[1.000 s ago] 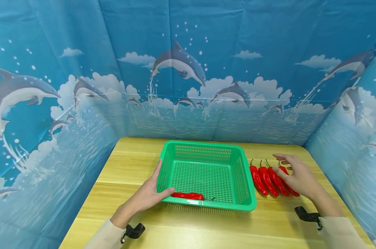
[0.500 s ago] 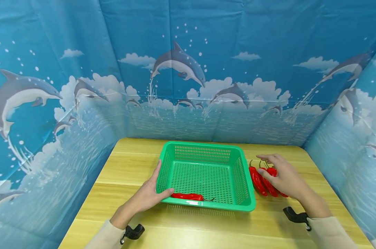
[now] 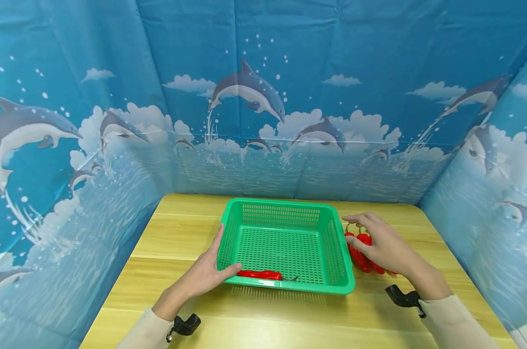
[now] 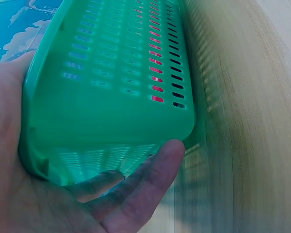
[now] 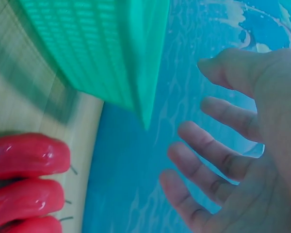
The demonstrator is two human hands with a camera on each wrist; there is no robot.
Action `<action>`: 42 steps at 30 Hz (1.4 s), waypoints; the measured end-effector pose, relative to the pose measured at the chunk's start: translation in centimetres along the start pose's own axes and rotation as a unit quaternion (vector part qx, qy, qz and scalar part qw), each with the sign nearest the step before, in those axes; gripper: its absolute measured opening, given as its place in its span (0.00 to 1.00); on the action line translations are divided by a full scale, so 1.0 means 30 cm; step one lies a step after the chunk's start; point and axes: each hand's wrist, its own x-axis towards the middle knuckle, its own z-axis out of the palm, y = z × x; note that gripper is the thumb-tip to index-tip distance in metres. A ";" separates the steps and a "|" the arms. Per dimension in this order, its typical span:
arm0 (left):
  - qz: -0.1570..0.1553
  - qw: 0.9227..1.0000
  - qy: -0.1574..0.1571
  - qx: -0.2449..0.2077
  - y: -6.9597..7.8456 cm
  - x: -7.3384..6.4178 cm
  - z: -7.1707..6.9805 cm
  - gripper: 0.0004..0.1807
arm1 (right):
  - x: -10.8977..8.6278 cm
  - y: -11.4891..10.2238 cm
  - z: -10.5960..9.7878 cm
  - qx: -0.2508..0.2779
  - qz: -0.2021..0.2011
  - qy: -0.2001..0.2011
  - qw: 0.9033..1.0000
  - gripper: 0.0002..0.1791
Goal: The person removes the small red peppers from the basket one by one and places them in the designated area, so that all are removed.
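A green plastic basket (image 3: 285,203) with slotted walls stands on the table. My left hand (image 3: 202,274) grips its near left corner, thumb over the rim and fingers along the outer wall in the left wrist view. One red chili pepper (image 3: 261,275) lies inside along the near wall, its stem pointing right. Right of the basket, several red chili peppers (image 3: 360,259) lie side by side, partly hidden by my right hand (image 3: 383,247). That hand hovers over them, fingers loosely bent and holding nothing; in the right wrist view the peppers (image 5: 29,155) lie apart from the fingertips.
The wooden table (image 3: 180,242) has rounded far corners. Blue curtains (image 3: 263,160) printed with dolphins surround its back and sides. Black wrist-worn devices (image 3: 186,325) sit at both wrists.
My right hand has moved left across the row of peppers, toward the basket's right wall. The left hand stays at the basket's corner, and the pepper inside has not moved.
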 end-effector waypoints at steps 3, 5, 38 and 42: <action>-0.001 1.000 -0.001 -0.005 -0.001 -0.002 0.003 0.67 | 0.007 -0.025 -0.002 0.008 -0.006 -0.015 1.000 0.29; -0.001 1.000 -0.003 -0.009 -0.001 -0.003 0.005 0.67 | 0.013 -0.042 -0.002 0.017 -0.009 -0.027 0.999 0.29; -0.002 1.000 0.000 -0.005 0.001 -0.008 0.006 0.66 | 0.175 -0.205 0.102 0.050 -0.073 -0.199 0.976 0.29; -0.001 1.000 0.003 -0.007 0.001 -0.006 0.008 0.66 | 0.198 -0.224 0.115 0.056 -0.082 -0.221 0.970 0.29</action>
